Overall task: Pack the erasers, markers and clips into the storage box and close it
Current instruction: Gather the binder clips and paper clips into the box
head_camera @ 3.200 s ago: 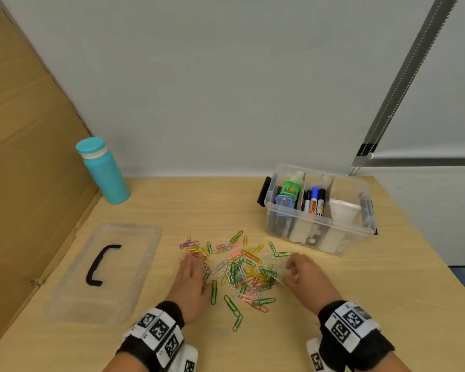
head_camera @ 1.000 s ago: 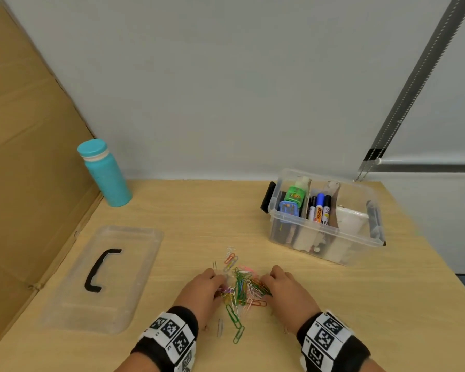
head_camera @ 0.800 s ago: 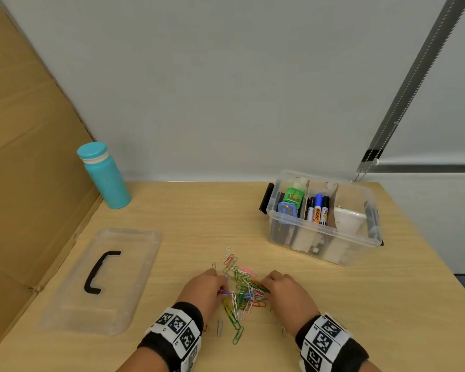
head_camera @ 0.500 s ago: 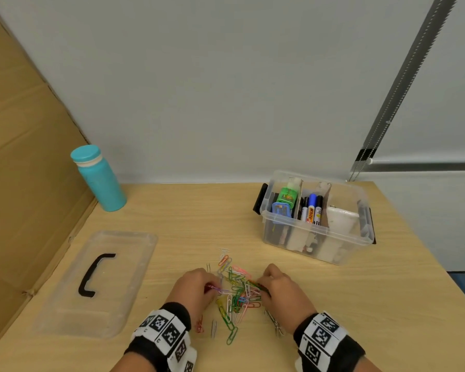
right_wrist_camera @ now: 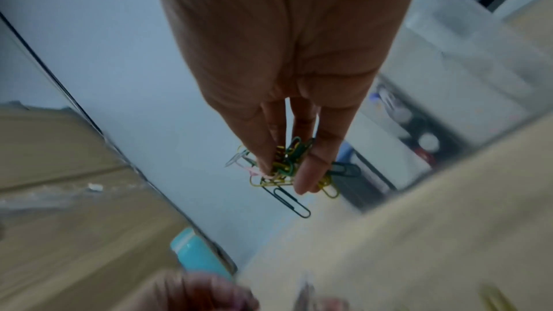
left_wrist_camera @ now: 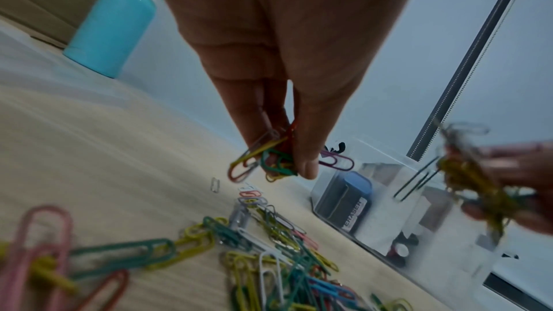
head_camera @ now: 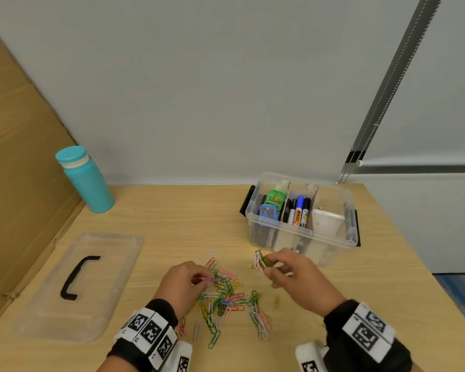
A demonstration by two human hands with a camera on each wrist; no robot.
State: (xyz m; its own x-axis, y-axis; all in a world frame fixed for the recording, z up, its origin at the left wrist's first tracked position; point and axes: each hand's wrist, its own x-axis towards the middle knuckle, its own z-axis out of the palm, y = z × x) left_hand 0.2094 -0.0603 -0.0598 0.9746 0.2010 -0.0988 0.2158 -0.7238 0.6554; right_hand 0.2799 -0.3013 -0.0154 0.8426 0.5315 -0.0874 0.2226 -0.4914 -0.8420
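Clips (head_camera: 226, 302) pinched in each hand's grip, bottle (head_camera: 85, 179) and lid (head_camera: 78, 285) lying leftward

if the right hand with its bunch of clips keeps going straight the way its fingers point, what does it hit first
Probably the near wall of the clear storage box. The right hand pinches its bunch of clips just short of that wall, fingers aimed up the table towards it; how high it is held is unclear.

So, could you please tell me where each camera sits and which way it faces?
Head: worn high, looking down at the wooden table; both hands and tagged wristbands show.
Left wrist: along the left hand pinching coloured paper clips.
Right wrist: along the right hand pinching a clip bunch.
All share the clear plastic storage box and turquoise bottle.
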